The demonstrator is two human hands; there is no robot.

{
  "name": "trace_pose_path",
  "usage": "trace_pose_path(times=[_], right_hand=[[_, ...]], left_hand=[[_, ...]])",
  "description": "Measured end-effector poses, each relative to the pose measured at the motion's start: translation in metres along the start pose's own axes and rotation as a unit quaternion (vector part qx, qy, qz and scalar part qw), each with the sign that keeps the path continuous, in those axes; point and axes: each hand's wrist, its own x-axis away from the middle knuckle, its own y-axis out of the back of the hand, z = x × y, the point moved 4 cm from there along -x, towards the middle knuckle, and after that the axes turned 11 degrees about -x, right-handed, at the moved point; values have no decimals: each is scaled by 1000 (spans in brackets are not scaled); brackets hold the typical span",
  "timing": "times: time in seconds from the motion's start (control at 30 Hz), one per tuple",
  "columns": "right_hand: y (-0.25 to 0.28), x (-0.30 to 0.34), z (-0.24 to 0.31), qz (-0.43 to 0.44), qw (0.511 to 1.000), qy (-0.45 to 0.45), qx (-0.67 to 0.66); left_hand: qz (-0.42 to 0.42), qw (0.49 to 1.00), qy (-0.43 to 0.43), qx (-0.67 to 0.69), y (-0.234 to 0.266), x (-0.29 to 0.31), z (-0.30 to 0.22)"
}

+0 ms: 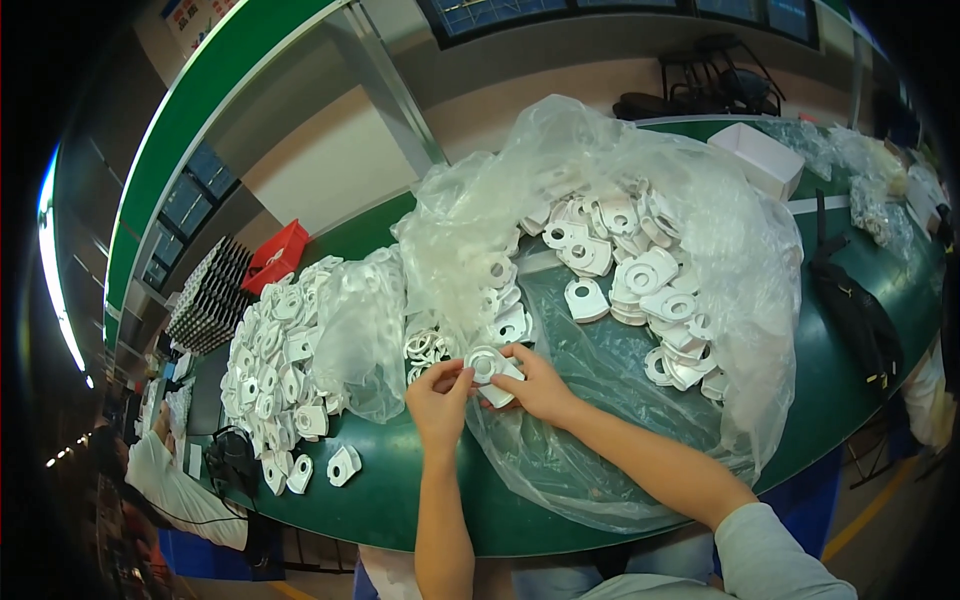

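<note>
In the head view, a round-topped white piece [484,366] is held up over the counter [390,500], in front of the clear plastic bag [765,290]; its left side is pinched by the fingertips of the left hand [438,397] and its right side is gripped by the right hand [540,385]. Loose white rings [428,346] are seen just behind the left hand. A large left heap [265,370] of similar pieces is piled up, and many more are left in a right heap [645,275] on the bag. The work is judged to be midway, though which heap is finished cannot be told.
</note>
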Motion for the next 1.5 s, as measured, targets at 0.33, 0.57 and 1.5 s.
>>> trace_pose_path(times=[0.33,0.57,1.5], right_hand=[[-2,4,7,-5,1000,9,-25],[-3,6,7,-7,998,24,-62],[-2,4,11,-7,983,148,106]], left_hand=[[-5,988,-105,-117,5,2,-11],[11,997,-53,-63,5,-1,1],[92,990,-110,13,-4,0,-7]])
